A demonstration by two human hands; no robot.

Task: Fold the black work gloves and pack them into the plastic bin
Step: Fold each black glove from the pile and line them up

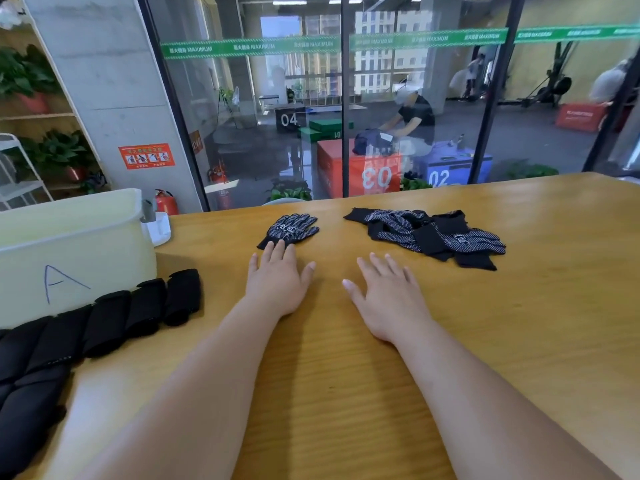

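Palms down on table: left hand and right hand, fingers straight, holding nothing; left fingertips perhaps touch glove

**Black, white dots, honey wood**

Here's the bench: warm honey-yellow, with darker grain streaks running through it. The single glove is black, peppered with white dots, and has a white printed patch on its back. The glove pile is the same black with the same white dotting, and its cuffs are plain black. The folded gloves show solid black. The plastic bin is pale creamy yellow with a blue letter A drawn on it. Behind the glass there's a green band with white lettering, a red box with white numerals, and a blue box numbered the same way.
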